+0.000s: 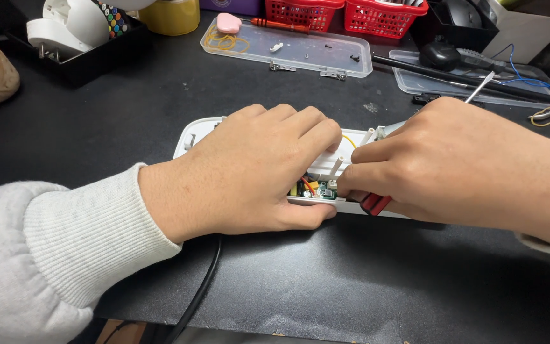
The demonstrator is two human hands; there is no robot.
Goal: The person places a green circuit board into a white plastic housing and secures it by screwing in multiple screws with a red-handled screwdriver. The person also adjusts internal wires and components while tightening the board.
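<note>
The left hand [249, 172] covers most of the white power strip casing [192, 135], hiding its inner parts. The right hand [453, 165] hides most of the red-handled tool [374, 204]. The black cable [200, 290] leaves the frame's bottom edge.

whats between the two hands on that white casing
In the head view, between the left hand and right hand, the opened white casing shows a small green circuit board with red and yellow wires, plus white posts.
</note>
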